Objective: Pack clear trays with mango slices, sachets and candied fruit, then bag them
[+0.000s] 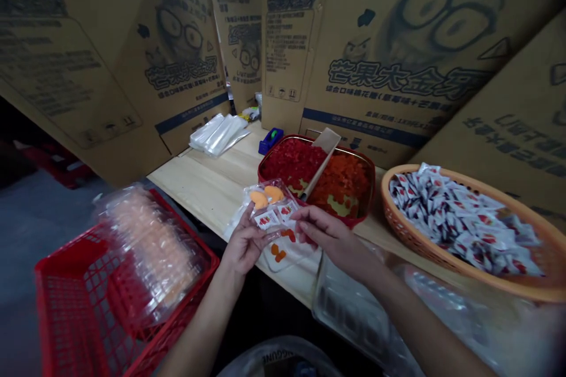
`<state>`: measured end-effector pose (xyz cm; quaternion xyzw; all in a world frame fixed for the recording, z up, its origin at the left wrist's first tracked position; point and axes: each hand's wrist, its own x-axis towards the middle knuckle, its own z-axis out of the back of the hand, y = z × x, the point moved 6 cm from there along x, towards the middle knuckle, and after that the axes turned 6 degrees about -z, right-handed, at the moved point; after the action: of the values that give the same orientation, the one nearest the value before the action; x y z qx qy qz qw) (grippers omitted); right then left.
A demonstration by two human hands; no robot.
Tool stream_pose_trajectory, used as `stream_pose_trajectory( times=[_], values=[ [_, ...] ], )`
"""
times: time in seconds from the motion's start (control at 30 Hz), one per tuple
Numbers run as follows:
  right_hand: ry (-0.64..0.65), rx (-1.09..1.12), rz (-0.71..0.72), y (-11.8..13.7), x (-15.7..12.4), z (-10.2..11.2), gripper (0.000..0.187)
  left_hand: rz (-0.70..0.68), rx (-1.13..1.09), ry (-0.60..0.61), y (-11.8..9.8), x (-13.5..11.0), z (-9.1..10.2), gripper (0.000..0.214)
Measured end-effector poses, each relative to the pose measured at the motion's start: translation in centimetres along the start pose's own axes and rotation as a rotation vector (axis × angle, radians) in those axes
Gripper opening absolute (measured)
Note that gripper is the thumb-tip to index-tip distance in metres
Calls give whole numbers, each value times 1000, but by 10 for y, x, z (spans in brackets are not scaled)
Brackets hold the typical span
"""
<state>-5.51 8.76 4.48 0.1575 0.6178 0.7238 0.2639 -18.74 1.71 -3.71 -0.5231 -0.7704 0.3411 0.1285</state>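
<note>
My left hand point(246, 242) grips the near left side of a clear plastic tray point(268, 233). In its far part sit two orange oval sweets point(266, 195), and in the middle lie two small white-and-red sachets point(275, 217). Red gummy pieces point(289, 234) and orange gummy pieces point(278, 253) show toward the near part. My right hand point(325, 234) is at the tray's right side with thumb and fingers pinched together; whatever is between them is too small to make out. Just beyond stands a red tub point(374, 179) with red and orange gummies, split by a cardboard divider point(325, 159).
An orange basket point(446, 175) of sachets stands at right, beside clear empty trays point(349, 294). At left, a red crate point(66, 271) carries bagged, filled packs point(150, 247). Plastic bags point(219, 134) and a blue tape dispenser point(270, 141) lie behind, before tall cartons point(375, 41).
</note>
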Motion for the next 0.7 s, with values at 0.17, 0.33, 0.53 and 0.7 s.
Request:
stream_pose_trajectory(
  times=[0.17, 0.33, 0.53, 0.7],
  values=[
    [77, 186, -74, -6, 7, -16, 10, -21, 7, -2, -4, 2, 5, 71],
    [89, 213, -140, -13, 10, -20, 9, -17, 13, -40, -7, 3, 8, 70],
    [-141, -80, -1, -12, 11, 6, 8, -25, 7, -28, -7, 4, 10, 70],
    [11, -433, 171, -7, 5, -8, 12, -39, 23, -6, -8, 3, 9, 69]
  ],
)
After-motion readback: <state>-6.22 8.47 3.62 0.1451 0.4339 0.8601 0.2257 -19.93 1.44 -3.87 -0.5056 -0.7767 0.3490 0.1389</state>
